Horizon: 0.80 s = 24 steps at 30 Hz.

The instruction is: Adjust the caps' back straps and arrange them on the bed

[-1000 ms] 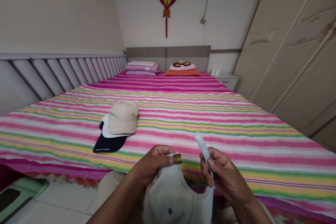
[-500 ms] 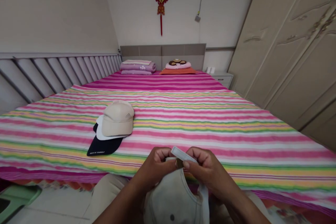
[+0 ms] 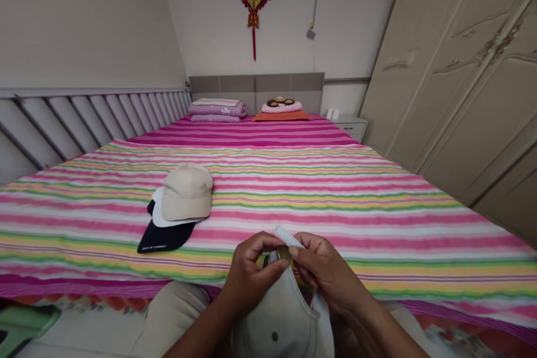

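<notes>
The white cap [image 3: 279, 319] is held low over the lap, its strap [image 3: 287, 236] pinched by the right hand [image 3: 325, 274] fingers and slanting up-left into the brass buckle [image 3: 284, 253] gripped by the left hand [image 3: 251, 271].

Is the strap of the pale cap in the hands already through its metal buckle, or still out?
Cannot tell. Both hands' fingers pinch the strap right at the buckle of the cap, hiding the joint.
</notes>
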Each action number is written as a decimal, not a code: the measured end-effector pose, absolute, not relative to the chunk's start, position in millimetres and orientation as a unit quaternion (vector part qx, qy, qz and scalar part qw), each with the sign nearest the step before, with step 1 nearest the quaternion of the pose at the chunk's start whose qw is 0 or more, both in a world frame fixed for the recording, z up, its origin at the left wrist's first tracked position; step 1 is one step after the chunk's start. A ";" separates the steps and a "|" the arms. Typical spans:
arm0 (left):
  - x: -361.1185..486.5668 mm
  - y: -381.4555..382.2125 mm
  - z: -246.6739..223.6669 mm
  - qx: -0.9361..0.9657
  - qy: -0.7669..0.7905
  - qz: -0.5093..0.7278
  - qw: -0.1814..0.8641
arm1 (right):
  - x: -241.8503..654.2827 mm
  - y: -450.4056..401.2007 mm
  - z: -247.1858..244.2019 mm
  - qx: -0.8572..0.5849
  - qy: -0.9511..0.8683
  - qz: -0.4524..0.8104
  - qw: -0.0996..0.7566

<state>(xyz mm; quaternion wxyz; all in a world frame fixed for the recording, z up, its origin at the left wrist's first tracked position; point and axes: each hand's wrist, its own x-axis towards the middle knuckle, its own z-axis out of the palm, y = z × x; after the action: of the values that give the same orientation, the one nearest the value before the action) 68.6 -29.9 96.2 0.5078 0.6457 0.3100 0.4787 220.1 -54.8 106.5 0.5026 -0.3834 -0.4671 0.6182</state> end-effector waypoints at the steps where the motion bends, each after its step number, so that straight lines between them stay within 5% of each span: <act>1: 69.1 -30.4 95.5 0.598 0.302 0.476 0.570 | 220.3 -56.1 108.3 -0.383 -0.465 0.614 0.509; 4: 71.1 -31.8 93.1 0.429 0.258 0.460 0.734 | 221.3 -61.4 114.1 -0.379 -0.435 0.621 0.531; 7: 73.6 -32.2 89.3 0.334 0.221 0.463 0.791 | 221.6 -66.4 117.5 -0.368 -0.403 0.644 0.536; 24: 79.5 -30.8 85.4 0.288 0.204 0.491 0.797 | 217.9 -68.0 108.0 -0.404 -0.403 0.638 0.517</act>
<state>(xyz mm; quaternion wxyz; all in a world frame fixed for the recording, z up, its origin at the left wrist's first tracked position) 79.5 -30.8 85.4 0.7966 0.2879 0.2043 0.4907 217.9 -68.0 108.0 0.5173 -0.4042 -0.4025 0.6380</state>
